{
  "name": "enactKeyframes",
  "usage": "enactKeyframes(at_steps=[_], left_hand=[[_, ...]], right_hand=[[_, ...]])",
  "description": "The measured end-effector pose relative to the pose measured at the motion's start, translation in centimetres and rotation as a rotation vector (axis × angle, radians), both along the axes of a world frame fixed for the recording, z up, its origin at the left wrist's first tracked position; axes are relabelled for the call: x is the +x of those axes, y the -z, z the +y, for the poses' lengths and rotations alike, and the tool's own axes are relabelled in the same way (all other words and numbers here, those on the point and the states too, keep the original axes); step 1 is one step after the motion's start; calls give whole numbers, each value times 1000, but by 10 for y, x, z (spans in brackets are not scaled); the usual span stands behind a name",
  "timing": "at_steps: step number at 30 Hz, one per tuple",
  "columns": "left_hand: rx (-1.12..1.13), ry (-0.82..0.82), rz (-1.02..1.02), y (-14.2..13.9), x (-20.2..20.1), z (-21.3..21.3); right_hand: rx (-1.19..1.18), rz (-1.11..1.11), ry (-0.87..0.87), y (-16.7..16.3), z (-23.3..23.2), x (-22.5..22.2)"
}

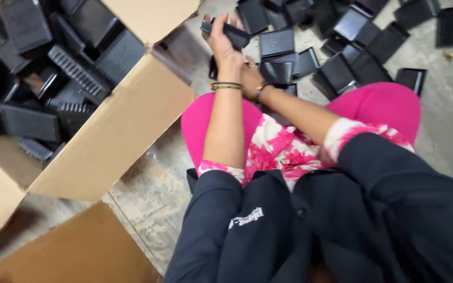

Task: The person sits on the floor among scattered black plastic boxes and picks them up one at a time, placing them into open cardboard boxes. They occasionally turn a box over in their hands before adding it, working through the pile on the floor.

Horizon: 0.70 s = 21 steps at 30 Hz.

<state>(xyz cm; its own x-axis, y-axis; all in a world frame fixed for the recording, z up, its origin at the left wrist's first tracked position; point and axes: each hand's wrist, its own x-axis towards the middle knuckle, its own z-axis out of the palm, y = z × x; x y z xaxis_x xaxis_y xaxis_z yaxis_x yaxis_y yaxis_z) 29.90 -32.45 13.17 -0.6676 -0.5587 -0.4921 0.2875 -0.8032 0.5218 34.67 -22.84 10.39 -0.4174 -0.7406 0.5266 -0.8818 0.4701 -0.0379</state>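
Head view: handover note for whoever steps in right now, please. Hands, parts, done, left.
Left hand: raised, gripping a black plastic part.
Right hand: low between the knees, on another black piece; grip partly hidden.
Cardboard box: open at left, full of the same black parts.
Done: loose pile of black parts spread on the floor ahead.
Left: the box is far from empty.
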Motion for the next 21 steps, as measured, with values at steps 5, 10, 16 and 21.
enactKeyframes(at_steps=[5, 10, 16, 21], left_hand=[[-177, 54, 76, 9, 4, -5], [-260, 264, -39, 11, 2, 5], [-248, 1107, -131, -12, 19, 56], [-391, 1061, -73, -15, 32, 72]], right_hand=[[119, -406, 189, 2, 21, -9], [-529, -842, 301, -26, 123, -39], [-1272, -1889, -64, -50, 199, -23], [-872, -1521, 256, -23, 174, -8]])
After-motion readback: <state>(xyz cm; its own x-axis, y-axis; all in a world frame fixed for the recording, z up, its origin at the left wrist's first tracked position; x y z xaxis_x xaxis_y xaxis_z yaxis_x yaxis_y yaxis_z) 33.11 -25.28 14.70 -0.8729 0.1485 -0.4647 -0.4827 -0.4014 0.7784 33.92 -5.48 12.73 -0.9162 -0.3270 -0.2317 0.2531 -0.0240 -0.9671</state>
